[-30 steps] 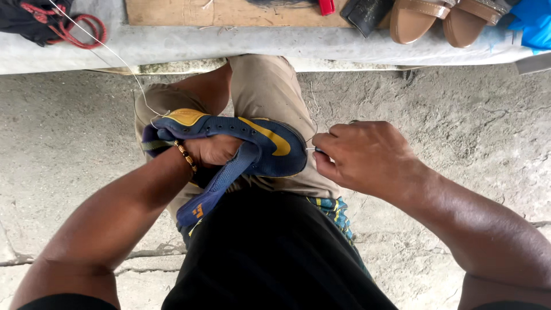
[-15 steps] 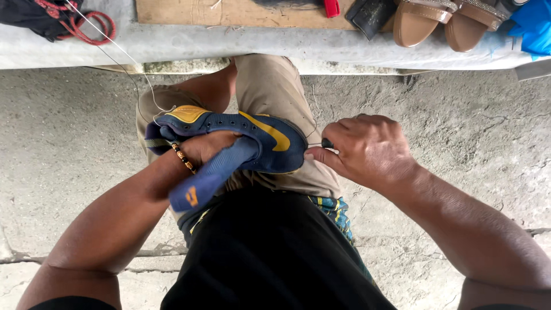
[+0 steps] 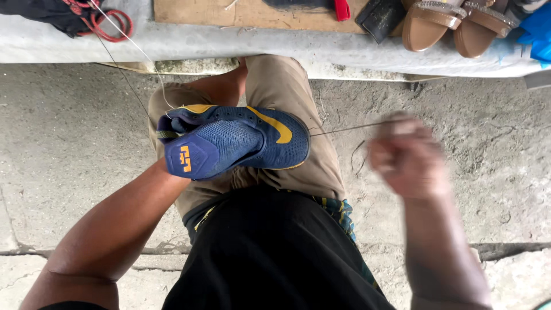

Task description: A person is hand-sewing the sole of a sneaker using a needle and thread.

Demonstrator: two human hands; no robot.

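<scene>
A rough concrete floor (image 3: pixel 69 172) fills most of the view, cracked and dusty. Across the top runs a low grey ledge serving as a table (image 3: pixel 287 49), with things laid within arm's reach: a flat brown board (image 3: pixel 229 11), a pair of tan sandals (image 3: pixel 453 23), a dark block-like tool (image 3: pixel 380 17), a small red object (image 3: pixel 342 8), a dark bundle with red cord (image 3: pixel 97 20) at the left end, and a scrap of blue sheet (image 3: pixel 536 34) at the right.

The person sits facing it in a black shirt (image 3: pixel 270 252) and khaki shorts (image 3: pixel 287 86), one knee raised, likely to prop the work.

The blue and yellow sneaker (image 3: pixel 241 140) lies on its side on that thigh, toe pointing to the person's right, tongue folded out toward the camera. The left hand (image 3: pixel 163 166) is mostly hidden behind the shoe's heel end; it appears to steady the shoe from beneath, but I cannot tell how its grip is set.

The right hand (image 3: pixel 407 155) is blurred with motion, out to the side well apart from the shoe, its grip closed into a fist on a thin thread (image 3: pixel 344 128) that runs taut from the toe. A second pale strand (image 3: pixel 132 51) leads from the shoe's heel up toward the bundle on the table.
</scene>
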